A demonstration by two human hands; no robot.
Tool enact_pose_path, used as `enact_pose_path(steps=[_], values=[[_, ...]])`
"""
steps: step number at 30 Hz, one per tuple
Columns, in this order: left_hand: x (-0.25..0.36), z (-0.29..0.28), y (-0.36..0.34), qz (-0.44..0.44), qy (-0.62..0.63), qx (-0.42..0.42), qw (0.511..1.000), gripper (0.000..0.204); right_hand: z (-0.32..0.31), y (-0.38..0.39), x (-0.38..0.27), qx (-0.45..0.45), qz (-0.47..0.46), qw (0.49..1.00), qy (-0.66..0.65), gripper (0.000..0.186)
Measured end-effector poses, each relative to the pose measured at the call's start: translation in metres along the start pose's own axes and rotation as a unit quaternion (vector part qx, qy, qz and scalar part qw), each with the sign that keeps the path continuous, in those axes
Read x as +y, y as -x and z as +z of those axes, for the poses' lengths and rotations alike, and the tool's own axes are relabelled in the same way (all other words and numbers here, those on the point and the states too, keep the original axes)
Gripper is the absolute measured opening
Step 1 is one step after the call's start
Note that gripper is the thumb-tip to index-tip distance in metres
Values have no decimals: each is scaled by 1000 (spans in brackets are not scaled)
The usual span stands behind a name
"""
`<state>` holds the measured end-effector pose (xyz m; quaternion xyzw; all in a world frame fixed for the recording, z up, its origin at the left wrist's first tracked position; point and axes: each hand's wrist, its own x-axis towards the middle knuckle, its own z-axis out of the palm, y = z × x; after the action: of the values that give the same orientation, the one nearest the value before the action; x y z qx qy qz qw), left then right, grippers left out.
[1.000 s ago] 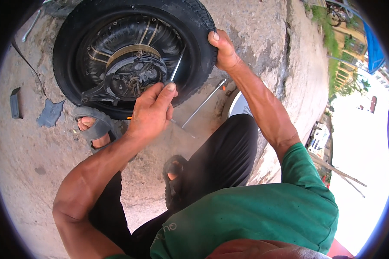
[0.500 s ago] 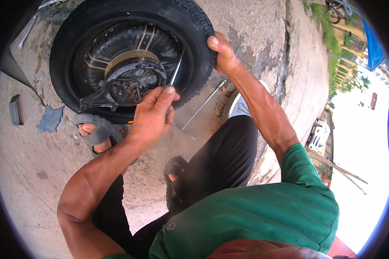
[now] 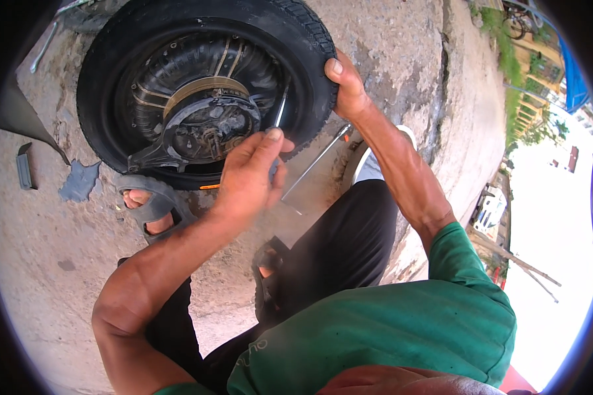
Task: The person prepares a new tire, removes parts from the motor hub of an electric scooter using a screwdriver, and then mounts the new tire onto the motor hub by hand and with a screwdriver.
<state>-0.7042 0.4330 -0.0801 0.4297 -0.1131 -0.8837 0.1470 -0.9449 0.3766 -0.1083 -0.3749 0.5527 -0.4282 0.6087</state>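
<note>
A black wheel with a thick tyre (image 3: 102,82) leans up in front of me, its dusty hub (image 3: 211,125) with the axle facing me. My left hand (image 3: 247,174) is closed round the handle of a screwdriver (image 3: 282,108). Its bright metal shaft points up into the gap along the right inner side of the rim, where the tip is hard to make out. On the tyre's right outer edge, my right hand (image 3: 350,89) grips the tread with the thumb up and the other fingers hidden behind it.
A long metal rod (image 3: 317,161) lies on the ground right of the wheel, beside a shoe (image 3: 369,164). Another person's sandalled foot (image 3: 153,204) is close to the wheel's lower left. A grey scrap (image 3: 80,181), a small dark bracket (image 3: 25,168) and a spanner (image 3: 44,49) lie leftward.
My left hand has moved a little right and down with the screwdriver. The wheel has shifted slightly right, and my right hand has gone with it, still gripping the tyre.
</note>
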Motion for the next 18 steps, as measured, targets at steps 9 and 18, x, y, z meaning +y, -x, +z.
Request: enact_pose_path(steps=[9, 18], values=[[32, 63, 5, -72, 222, -64, 970, 35, -19, -8, 16, -43, 31, 998, -36, 75], [0, 116, -24, 99, 335, 8, 937, 27, -28, -25, 42, -37, 64, 989, -129, 68]])
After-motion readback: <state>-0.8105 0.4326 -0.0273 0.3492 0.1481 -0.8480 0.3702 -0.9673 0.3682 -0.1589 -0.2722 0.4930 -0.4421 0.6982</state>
